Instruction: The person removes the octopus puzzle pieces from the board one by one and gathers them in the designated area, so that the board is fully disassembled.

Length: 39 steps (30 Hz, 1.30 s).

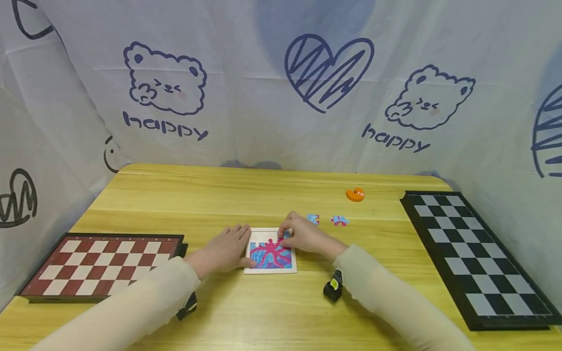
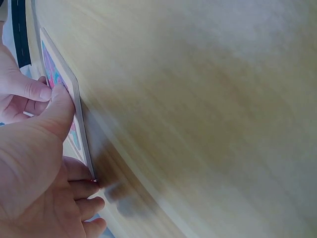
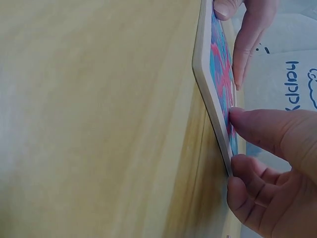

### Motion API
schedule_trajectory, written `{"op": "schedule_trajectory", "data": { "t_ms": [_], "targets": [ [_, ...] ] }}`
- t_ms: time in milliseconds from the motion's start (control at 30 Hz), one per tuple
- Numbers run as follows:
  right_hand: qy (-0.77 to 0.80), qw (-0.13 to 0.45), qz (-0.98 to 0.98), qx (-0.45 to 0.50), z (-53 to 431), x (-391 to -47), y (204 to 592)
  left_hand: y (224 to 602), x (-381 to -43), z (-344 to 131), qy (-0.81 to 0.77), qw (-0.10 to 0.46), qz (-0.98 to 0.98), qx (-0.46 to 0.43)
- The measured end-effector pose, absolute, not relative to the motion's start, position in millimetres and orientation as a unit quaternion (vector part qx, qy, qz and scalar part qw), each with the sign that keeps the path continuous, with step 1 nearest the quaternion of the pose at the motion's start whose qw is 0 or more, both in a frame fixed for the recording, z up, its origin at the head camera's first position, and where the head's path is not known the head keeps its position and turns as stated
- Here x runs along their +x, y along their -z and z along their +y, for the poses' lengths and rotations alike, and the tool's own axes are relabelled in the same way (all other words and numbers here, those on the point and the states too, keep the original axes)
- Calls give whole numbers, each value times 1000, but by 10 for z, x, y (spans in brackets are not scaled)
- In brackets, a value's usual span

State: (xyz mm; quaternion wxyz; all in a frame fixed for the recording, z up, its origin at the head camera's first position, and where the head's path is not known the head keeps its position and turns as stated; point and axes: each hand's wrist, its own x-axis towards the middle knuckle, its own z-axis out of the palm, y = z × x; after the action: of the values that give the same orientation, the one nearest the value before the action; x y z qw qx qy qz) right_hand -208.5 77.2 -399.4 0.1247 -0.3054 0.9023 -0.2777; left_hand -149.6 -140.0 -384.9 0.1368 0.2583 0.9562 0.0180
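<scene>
A small square jigsaw puzzle (image 1: 270,256) with a pink octopus on blue lies in a pale frame on the table. Its upper left part shows bare white board. My left hand (image 1: 226,249) rests along the frame's left side, fingers extended, with the thumb over the lower left edge. At the upper right corner my right hand (image 1: 305,236) pinches a blue and pink puzzle piece (image 1: 287,234), mostly hidden by the fingers. In the right wrist view the thumb (image 3: 257,126) touches the picture surface and the other fingers curl at the frame's edge.
Two loose puzzle pieces, one (image 1: 313,219) partly behind my right hand and another (image 1: 340,221), lie beyond the frame. Farther back is an orange number 10 toy (image 1: 355,194). A red-and-white checkered board (image 1: 105,265) lies left, a black-and-white one (image 1: 476,253) right. A printed curtain (image 1: 246,97) hangs behind.
</scene>
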Motion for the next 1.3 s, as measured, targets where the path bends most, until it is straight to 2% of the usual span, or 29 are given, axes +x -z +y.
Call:
{"op": "schedule_trajectory", "data": {
  "t_ms": [600, 1000, 1300],
  "targets": [
    [271, 112, 911, -291, 742, -2049, 4005, 3842, -1483, -1406, -18, 138, 955, 262],
    [351, 125, 881, -292, 832, -2101, 3965, 3837, -1485, -1398, -11, 130, 955, 268],
    [405, 129, 869, -252, 904, -2124, 3930, 3834, -1492, -1398, -5, 133, 953, 271]
  ]
}}
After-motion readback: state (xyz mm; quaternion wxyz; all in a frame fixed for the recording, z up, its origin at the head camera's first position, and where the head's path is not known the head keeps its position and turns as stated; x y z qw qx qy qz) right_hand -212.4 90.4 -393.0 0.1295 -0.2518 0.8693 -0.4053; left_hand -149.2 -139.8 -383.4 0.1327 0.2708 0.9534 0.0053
